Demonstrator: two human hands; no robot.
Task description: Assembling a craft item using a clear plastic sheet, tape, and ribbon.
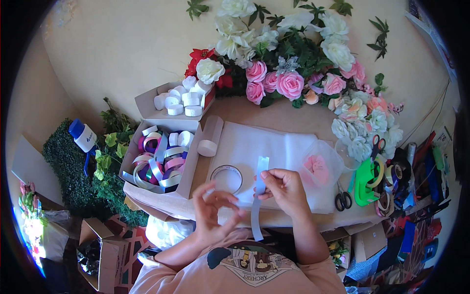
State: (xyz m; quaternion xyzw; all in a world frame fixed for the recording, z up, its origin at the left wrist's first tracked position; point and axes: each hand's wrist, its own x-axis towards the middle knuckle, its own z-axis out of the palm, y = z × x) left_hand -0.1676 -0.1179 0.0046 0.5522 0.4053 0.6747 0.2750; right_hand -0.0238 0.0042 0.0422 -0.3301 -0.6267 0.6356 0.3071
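Note:
A strip of pale blue ribbon (256, 217) hangs from my right hand (284, 187), pinched between thumb and fingers. Its short upper end rises above the grip and the longer end drops toward my shirt. My left hand (216, 209) is slightly blurred, fingers spread and curved, with nothing in it. Just above that hand a roll of clear tape (240, 179) lies flat on white translucent sheets (264, 141). To the right, a clear plastic bag (328, 156) holds pink paper-like pieces (315, 168).
At left, a cardboard box (189, 176) holds coiled ribbons; another box (149, 96) behind it holds white rolls. A white cylinder (208, 147) stands beside them. Black-handled scissors (343, 200) and a green tape dispenser (361, 187) sit right. Artificial flowers (290, 85) line the back.

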